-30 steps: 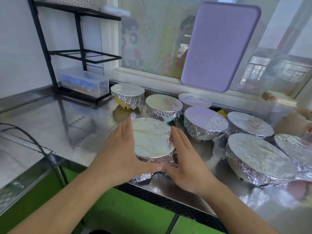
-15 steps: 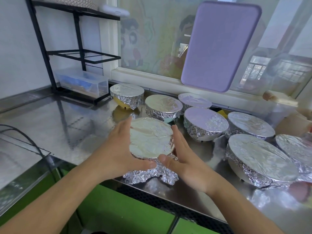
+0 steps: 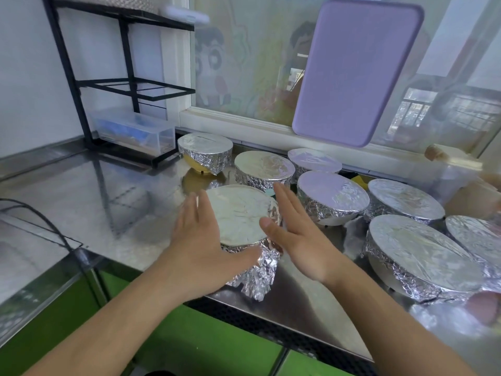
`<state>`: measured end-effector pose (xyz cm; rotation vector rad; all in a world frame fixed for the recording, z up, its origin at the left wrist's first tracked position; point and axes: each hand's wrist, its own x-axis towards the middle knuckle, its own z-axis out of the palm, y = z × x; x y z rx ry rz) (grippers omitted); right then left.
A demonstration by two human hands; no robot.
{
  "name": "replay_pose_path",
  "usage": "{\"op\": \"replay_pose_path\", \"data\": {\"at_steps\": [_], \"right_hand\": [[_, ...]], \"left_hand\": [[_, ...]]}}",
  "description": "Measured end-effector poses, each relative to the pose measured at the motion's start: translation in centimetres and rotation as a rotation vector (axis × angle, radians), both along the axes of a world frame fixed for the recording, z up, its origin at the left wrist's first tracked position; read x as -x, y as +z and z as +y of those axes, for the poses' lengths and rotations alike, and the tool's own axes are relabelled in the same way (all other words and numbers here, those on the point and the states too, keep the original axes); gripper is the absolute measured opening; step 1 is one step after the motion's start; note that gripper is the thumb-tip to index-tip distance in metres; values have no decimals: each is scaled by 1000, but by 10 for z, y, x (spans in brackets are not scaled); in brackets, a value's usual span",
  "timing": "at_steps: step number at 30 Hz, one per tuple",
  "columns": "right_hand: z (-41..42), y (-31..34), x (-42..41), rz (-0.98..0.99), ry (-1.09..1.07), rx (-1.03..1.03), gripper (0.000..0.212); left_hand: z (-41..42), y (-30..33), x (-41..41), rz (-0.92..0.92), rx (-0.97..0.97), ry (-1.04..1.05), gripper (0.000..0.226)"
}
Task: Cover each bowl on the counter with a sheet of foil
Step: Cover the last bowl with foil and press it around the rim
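Observation:
A foil-covered bowl (image 3: pixel 238 213) stands near the front edge of the steel counter (image 3: pixel 95 191), with crumpled foil hanging down its front. My left hand (image 3: pixel 200 240) lies against its left side, fingers straight, thumb along the foil at the front. My right hand (image 3: pixel 295 234) is beside its right rim, fingers straight and spread, slightly apart from the foil. Behind and to the right stand several more foil-covered bowls, among them a yellow one (image 3: pixel 206 156), a middle one (image 3: pixel 264 168) and a large one (image 3: pixel 417 253).
A purple cutting board (image 3: pixel 355 71) leans on the window behind the bowls. A black wire rack (image 3: pixel 122 85) with a clear plastic box (image 3: pixel 135 132) stands at the back left. A black cable (image 3: pixel 40 221) runs over the sink edge at left.
Both hands have loosened from cupping the near bowl; fingers straightened and the right hand drew off its rim. The foil skirt at the front hangs lower now.

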<state>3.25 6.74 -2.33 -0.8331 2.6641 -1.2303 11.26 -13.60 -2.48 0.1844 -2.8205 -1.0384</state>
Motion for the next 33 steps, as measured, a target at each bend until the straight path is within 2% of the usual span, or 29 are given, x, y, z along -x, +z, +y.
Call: {"op": "replay_pose_path", "data": {"at_steps": [5,9,12,14,18,21,24,29,33], "right_hand": [[-7,-15,8,-40,42,33,75],[-1,-11,-4,26,32,42,57],[4,-9,-11,74,20,15,62],[8,-9,-14,78,23,1,62],[6,-5,-11,84,-64,109,55],[0,-2,-1,-9,-63,140,59],[-4,-8,1,-77,46,141,59],[2,-17,1,-129,75,167,82],[8,-17,3,-103,89,141,69]], "left_hand": [[13,-5,3,52,-89,86,159],[2,-9,6,44,-75,36,160],[-16,-6,8,20,-56,-28,158],[-27,-5,9,14,-50,-61,148],[-36,-4,7,-35,-32,-95,136],[-28,2,5,-73,-29,-85,145],[-14,3,6,-31,-66,16,154],[-8,-10,9,84,-8,86,154],[-11,-15,8,127,5,51,154]]}}
